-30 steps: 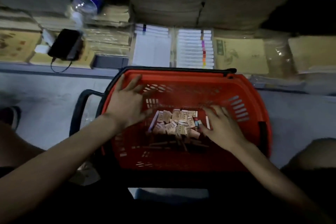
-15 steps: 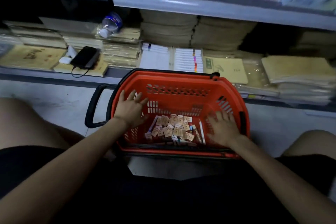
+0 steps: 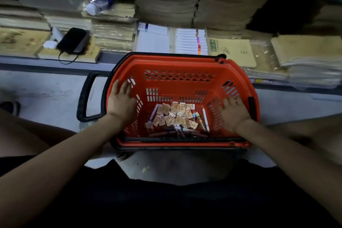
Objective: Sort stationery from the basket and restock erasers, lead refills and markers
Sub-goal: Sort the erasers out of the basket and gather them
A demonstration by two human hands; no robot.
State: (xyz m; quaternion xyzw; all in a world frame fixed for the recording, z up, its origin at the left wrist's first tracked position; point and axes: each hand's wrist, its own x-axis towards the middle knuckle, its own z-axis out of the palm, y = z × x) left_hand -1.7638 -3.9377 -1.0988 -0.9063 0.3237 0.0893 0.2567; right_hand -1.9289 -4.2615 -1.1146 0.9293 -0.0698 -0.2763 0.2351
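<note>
Left hand [image 3: 121,102] and right hand [image 3: 234,112] lie flat on opposite inner walls of the red basket [image 3: 166,61], fingers [image 3: 120,87] straight, slightly apart, holding nothing, probably to steady it before picking. Between the fingers, on the basket floor, a heap of small erasers [image 3: 174,116] points every way. Just inside the right fingers a slim white marker [image 3: 205,119] lies with its long axis toward the shelf [image 3: 37,60] beyond the fingertips.

Stationery shop (stocked shelf [image 3: 46,62], shopping basket [image 3: 182,87])
</note>
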